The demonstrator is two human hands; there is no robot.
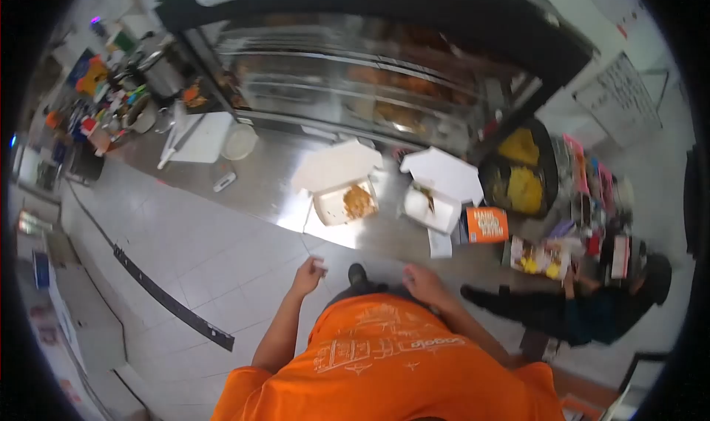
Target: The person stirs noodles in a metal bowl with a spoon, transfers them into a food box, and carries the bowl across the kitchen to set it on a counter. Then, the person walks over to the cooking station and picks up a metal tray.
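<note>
My left hand [309, 276] hangs in front of the counter edge, its fingers loosely bent and apart, with nothing visible in them. Blur smears my right hand [423, 282], also short of the edge and touching no box. Nearest to the left hand is an open takeaway box [329, 208] with a heap of brown food [358, 202] at its right side. Beyond the right hand stands a second open takeaway box [444, 215], holding something white and a darker piece. Both lids are folded back toward the display case.
A glass food display case [310, 88] rises behind the steel counter [274, 180]. To the left lie a knife [181, 141] and cutting board [211, 140]. An orange printed card [487, 224] and black tray of yellow food [547, 169] are right. Another person [592, 310] stands far right.
</note>
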